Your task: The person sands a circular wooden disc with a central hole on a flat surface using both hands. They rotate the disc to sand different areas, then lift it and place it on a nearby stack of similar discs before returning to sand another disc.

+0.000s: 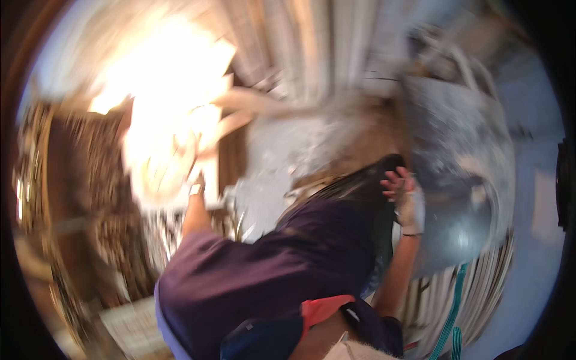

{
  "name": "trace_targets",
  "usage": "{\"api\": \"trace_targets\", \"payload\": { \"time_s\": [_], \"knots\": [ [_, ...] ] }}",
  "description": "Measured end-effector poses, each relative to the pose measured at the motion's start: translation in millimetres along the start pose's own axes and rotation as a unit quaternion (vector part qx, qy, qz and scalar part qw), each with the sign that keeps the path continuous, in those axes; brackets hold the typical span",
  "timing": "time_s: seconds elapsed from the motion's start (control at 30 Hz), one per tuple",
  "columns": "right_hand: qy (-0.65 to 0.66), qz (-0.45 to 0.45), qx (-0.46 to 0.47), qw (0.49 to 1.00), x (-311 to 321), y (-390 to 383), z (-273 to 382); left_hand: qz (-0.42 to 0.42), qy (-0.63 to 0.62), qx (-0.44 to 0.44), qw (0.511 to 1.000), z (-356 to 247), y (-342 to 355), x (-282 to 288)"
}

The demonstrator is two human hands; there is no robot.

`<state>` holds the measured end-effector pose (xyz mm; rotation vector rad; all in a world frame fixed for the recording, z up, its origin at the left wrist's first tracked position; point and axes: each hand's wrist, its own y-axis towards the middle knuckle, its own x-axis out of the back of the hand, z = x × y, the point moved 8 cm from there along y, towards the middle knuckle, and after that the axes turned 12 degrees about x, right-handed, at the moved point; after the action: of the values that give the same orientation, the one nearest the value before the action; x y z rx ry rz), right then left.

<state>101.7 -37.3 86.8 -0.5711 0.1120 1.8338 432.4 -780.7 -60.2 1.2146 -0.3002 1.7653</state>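
My left hand [195, 188] reaches out over a glaring, whitened patch on top of a stack [162, 162]. Glare and motion blur swallow its fingers, so I cannot tell whether they hold anything. A light band or glove edge shows near its wrist. My right hand [405, 198] hangs beside my dark clothing, next to a grey metal surface [453, 222]. Its reddish fingertips stick out of a pale covering, slightly bent and apart, with nothing in them. A dark band circles the right wrist.
Stacks of brown flat sheets [114, 204] stand on the left. Dusty grey floor [270, 156] with scattered scraps lies ahead. Long pale boards or sheets [336, 48] lean at the back. Teal straps [453, 306] hang beside pale stacked edges at the lower right.
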Motion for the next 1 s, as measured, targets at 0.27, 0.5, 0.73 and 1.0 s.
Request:
{"api": "trace_targets", "payload": {
  "time_s": [0.27, 0.5, 0.73, 1.0],
  "knots": [
    [0.016, -0.138, 0.031, 0.990, 19.9, -104.8, -22.3, 0.561, -0.588, 0.109, 0.573, -419.4, 84.8, 44.9],
    [0.043, -0.514, 0.242, 0.822, 62.2, -340.7, -50.9, 0.597, -0.472, -0.229, 0.608, -632.0, 66.5, 216.4],
    [0.132, -0.875, 0.378, 0.271, -7.8, -692.7, -195.8, 0.588, -0.399, -0.324, 0.625, -674.2, 36.7, 263.3],
    [0.282, -0.761, 0.549, 0.199, 94.3, -753.5, -186.1, 0.572, -0.411, -0.297, 0.645, -651.7, 67.2, 264.2]
  ]
}}
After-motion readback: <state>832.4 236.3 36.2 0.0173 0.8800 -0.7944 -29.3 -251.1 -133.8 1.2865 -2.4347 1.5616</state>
